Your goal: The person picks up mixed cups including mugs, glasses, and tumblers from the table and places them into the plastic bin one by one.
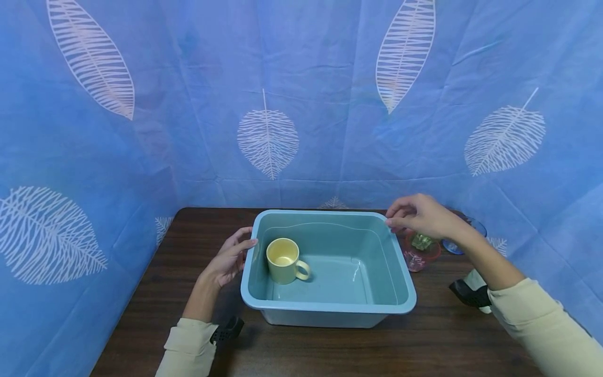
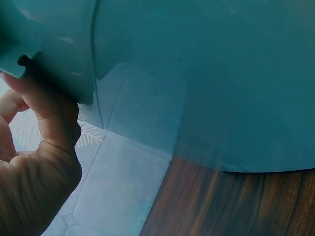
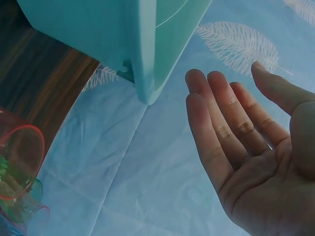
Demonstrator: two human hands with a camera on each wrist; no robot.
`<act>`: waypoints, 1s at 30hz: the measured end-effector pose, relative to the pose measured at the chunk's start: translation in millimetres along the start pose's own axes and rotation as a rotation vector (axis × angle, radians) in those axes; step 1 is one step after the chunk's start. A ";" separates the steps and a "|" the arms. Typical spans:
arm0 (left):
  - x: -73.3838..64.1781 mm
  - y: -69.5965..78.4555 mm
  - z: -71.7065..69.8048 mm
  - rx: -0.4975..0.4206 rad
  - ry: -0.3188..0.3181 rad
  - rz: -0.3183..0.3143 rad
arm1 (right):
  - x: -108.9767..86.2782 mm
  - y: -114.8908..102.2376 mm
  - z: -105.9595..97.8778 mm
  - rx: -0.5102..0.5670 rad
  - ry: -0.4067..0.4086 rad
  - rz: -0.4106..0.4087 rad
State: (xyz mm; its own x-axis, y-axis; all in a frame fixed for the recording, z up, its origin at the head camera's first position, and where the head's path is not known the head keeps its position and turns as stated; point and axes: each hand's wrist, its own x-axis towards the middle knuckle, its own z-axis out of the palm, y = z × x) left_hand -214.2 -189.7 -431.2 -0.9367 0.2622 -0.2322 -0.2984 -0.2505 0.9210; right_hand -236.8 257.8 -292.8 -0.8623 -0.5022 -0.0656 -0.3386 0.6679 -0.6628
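Note:
A light blue plastic basin [image 1: 330, 308] stands on the dark wooden table, with a pale yellow mug [image 1: 282, 264] upright inside, near its left wall. My left hand [image 1: 232, 256] holds the basin's left rim, thumb at the edge and fingers on the outer side. The left wrist view shows the same hand [image 2: 42, 128] against the rim, with the basin's outer wall [image 2: 221, 88] close by. At the far right corner is my right hand [image 1: 421, 215]. In the right wrist view that hand [image 3: 251, 142] has relaxed fingers, apart from the basin rim [image 3: 145, 54], holding nothing.
Right of the basin, partly behind my right arm, are clear coloured cups: a red one [image 1: 431, 255], a green one [image 1: 421, 241] and a blue one [image 1: 453, 247]. Blue leaf-patterned cloth [image 1: 320, 146] hangs behind the table [image 1: 188, 251].

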 end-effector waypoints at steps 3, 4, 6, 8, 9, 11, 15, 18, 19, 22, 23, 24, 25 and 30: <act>-0.5 -0.3 -0.4 0.006 0.001 0.007 | -1.0 3.6 0.2 0.004 0.006 0.003; -0.8 -0.2 -0.4 0.007 0.002 0.009 | -1.2 5.2 0.4 -0.004 0.011 0.005; -1.2 -0.1 -0.3 0.009 0.006 0.012 | -1.7 8.9 0.9 -0.023 0.022 0.006; -1.4 0.1 -0.5 0.011 0.002 0.015 | -2.8 13.1 1.3 -0.045 0.039 0.013; -1.5 0.3 -0.5 0.011 -0.001 0.016 | -3.5 15.2 1.4 -0.058 0.050 0.016; -1.3 0.2 -0.5 0.010 -0.006 0.015 | -5.2 19.5 1.7 -0.071 0.069 0.027; -1.3 -0.5 -0.6 0.004 -0.011 0.008 | -8.1 28.9 3.2 -0.077 0.080 0.055; -1.2 -1.6 -0.6 -0.003 -0.012 0.004 | -9.0 36.3 5.1 -0.079 0.081 0.073; -1.1 -2.0 -0.5 -0.006 -0.013 0.005 | -9.2 38.6 5.6 -0.080 0.086 0.078; -0.9 -2.8 -0.3 -0.011 -0.018 0.010 | -9.3 45.1 6.2 -0.082 0.103 0.089; -0.7 -3.0 -0.3 -0.013 -0.019 0.012 | -9.3 46.9 6.1 -0.086 0.109 0.090; -0.7 -3.0 -0.4 -0.014 -0.019 0.013 | -9.3 48.6 6.1 -0.092 0.116 0.090; -0.6 -3.0 -0.6 -0.013 -0.019 0.014 | -9.4 50.3 6.2 -0.096 0.121 0.089; -0.4 -2.0 -1.8 -0.012 -0.025 0.017 | -9.5 58.0 6.4 -0.152 0.142 0.068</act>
State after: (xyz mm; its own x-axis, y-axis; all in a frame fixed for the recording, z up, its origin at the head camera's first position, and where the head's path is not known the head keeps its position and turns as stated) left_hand -213.5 -191.0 -433.5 -0.9369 0.2808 -0.2082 -0.2844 -0.2661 0.9210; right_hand -245.8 297.8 -335.4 -0.9258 -0.3780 0.0064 -0.3215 0.7783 -0.5393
